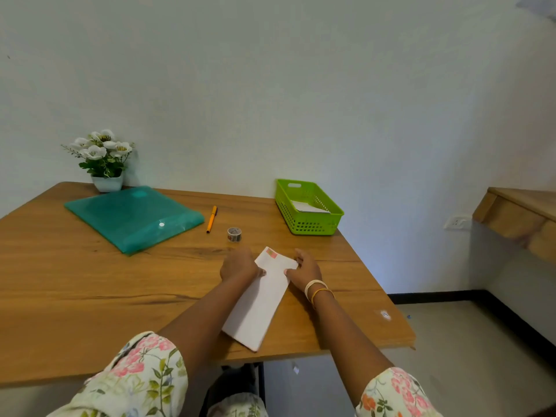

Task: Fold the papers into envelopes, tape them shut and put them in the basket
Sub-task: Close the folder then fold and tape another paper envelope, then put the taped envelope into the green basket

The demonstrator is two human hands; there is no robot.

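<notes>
Floral sleeves (141, 374) framed the bottom of the view, and both bare forearms reached out over the near edge of the wooden table (75, 296). Between them lay the folded paper envelope (258, 308), a long white strip running from the near edge away toward the middle of the table, with a small patch of patterned tape (271, 253) at its far end. And the left hand (239, 266) was on it, fingers curled at the envelope's left side, pinching the edge. On the other side, the right hand (305, 270), bangles at the wrist, gripped the right edge, thumb lying over the paper. Just beyond the hands stood the little roll of decorative tape (234, 234), apart from the envelope. Further back, near the far right corner, sat the green basket (313, 227), with white folded paper (308, 206) already lying inside it. An orange pen (211, 219) lay left of the tape roll, beside a teal plastic folder (134, 219), and a pot of white flowers (102, 159) stood at the far left corner against the wall.
</notes>
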